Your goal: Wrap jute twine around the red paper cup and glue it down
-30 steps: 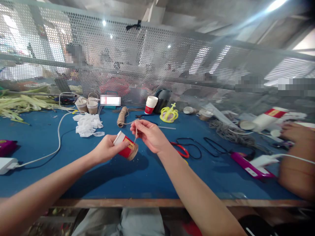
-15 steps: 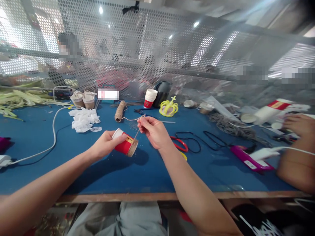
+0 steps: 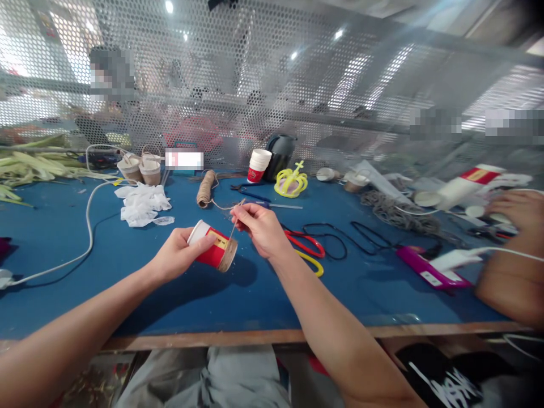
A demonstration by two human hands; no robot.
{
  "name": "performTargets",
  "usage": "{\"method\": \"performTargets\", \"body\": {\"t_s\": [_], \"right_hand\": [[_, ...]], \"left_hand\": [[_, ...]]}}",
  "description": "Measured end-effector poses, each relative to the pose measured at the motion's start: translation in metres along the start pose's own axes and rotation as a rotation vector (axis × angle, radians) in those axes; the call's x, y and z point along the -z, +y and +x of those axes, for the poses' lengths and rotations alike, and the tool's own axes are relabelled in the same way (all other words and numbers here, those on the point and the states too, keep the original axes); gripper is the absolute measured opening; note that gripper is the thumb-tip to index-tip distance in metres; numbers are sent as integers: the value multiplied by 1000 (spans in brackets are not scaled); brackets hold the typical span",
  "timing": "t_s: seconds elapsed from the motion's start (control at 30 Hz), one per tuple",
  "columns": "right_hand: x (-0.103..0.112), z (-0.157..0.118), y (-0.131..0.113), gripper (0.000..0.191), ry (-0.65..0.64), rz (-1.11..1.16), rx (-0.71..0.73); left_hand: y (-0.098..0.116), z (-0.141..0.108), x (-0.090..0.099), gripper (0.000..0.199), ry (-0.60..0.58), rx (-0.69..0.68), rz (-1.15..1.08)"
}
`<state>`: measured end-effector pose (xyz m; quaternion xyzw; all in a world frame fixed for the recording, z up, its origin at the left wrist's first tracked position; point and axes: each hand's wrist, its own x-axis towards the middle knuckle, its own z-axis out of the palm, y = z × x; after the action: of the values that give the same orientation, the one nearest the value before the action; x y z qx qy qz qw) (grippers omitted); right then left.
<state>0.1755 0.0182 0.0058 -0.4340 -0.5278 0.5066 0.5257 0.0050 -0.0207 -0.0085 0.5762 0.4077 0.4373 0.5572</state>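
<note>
The red and white paper cup (image 3: 207, 248) grasped in my left hand (image 3: 176, 249) bears a yellow label whose dark marks are too small to read. Ahead of my right hand (image 3: 258, 225), a stack of white paper cups (image 3: 259, 164) shows a red band with an unreadable emblem; white lettering on black fabric (image 3: 448, 378), low and to the right of my fingers, is likewise beyond me. I hold the cup tilted in the air, left thumb along its side, its twine-wrapped base toward my right fingers, which pinch a thin tan twine (image 3: 232, 229) running down to that base and also away to the brown twine spool (image 3: 205, 190) beyond my fingertips. Just past my right fingers lie blue-handled pliers (image 3: 250, 190), then a yellow openwork crown (image 3: 290, 182) and a dark rounded jug (image 3: 280, 156); red (image 3: 312, 245) and yellow curved handles (image 3: 317, 267) sit beside my right wrist, near a looped black cord (image 3: 334, 243). Crumpled white plastic (image 3: 142, 203) lies ahead of my left fingers. Far right is a co-worker's hand (image 3: 516, 209). Below my fingers the blue tabletop (image 3: 199, 311) stretches toward me to a brown wooden edge (image 3: 212, 339); a perforated metal screen (image 3: 238, 96) bounds the far side.
</note>
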Motion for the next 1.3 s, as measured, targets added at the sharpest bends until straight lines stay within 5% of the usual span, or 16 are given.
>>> {"method": "performTargets", "body": {"t_s": [1.3], "right_hand": [[-7,-5,9,23,-8,-147,8]], "left_hand": [[-4,-9,4,32,105,-163,136]]}}
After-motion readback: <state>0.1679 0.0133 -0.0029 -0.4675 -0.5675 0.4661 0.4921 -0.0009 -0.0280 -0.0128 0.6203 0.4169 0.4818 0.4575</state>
